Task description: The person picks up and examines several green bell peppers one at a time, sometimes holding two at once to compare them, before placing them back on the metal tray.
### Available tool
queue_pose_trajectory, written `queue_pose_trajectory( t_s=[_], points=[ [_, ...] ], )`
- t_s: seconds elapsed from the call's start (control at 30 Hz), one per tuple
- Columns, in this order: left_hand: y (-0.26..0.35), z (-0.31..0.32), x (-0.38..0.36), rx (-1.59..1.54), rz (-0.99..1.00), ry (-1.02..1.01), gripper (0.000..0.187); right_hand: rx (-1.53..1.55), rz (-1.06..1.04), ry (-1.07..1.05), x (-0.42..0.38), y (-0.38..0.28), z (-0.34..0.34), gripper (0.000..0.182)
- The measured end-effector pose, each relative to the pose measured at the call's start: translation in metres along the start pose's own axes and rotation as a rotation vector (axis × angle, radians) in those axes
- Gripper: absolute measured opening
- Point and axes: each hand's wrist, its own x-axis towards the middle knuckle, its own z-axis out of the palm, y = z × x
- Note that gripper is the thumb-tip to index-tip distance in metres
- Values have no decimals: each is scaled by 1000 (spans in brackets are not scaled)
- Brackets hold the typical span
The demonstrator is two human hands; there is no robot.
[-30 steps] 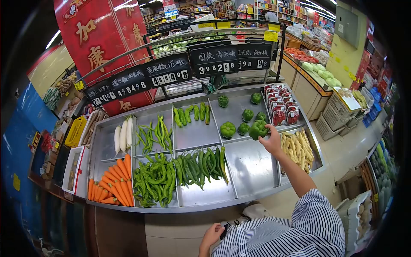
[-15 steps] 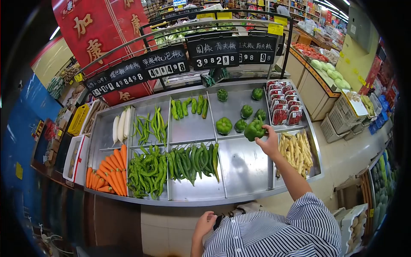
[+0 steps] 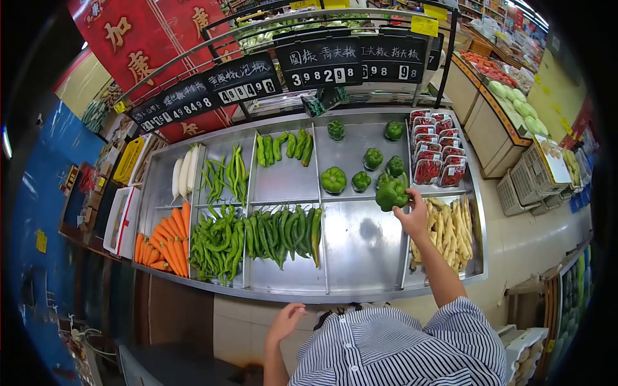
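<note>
My right hand point(image 3: 413, 217) holds a green bell pepper point(image 3: 391, 194) up over the steel display counter point(image 3: 360, 254), above the divider between the pepper bin and the empty front bin. Several more green bell peppers point(image 3: 333, 179) lie in the back bin just beyond it. My left hand point(image 3: 286, 320) hangs low by my striped shirt, below the counter's front edge, fingers loosely apart and holding nothing.
Long green peppers point(image 3: 283, 233), carrots point(image 3: 164, 248), white radishes point(image 3: 185, 174) and pale roots point(image 3: 444, 231) fill other bins. Trays of red chillies point(image 3: 434, 151) sit back right. Black price boards point(image 3: 322, 61) hang on a rail above. Crates stand on the floor at right.
My right hand with the pepper has drawn slightly back toward me and the front bin. My left hand has opened and dropped lower left. My view has tilted down.
</note>
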Motion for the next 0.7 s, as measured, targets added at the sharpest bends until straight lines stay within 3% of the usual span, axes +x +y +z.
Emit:
queue_pose_trajectory(
  t_s=[0.23,0.3,0.37,0.43,0.47,0.5,0.57,0.63,0.67,0.7],
  points=[
    [54,-63,-44,-135,127,51,25,63,56,-35,6,14,-7,56],
    [64,-95,-82,67,12,-13,27,73,67,-41,7,14,-10,56],
    [43,-128,-130,124,-210,135,34,91,61,-44,14,14,-11,56],
    [61,-152,-191,183,-367,386,36,120,42,-28,17,13,-14,54],
    [68,-165,-232,254,-312,493,35,127,43,-20,19,15,-15,54],
    [79,-181,-275,503,-88,511,36,133,42,-17,19,14,-16,54],
    [125,-175,-358,360,53,894,37,179,58,-26,21,13,-18,55],
    [211,-167,-415,64,494,897,31,232,68,-40,25,16,-19,56],
    [267,-161,-430,-410,909,584,29,251,49,-53,26,14,-18,57],
    [318,-154,-438,-845,1144,101,28,256,62,-63,26,13,-16,57]
  ],
)
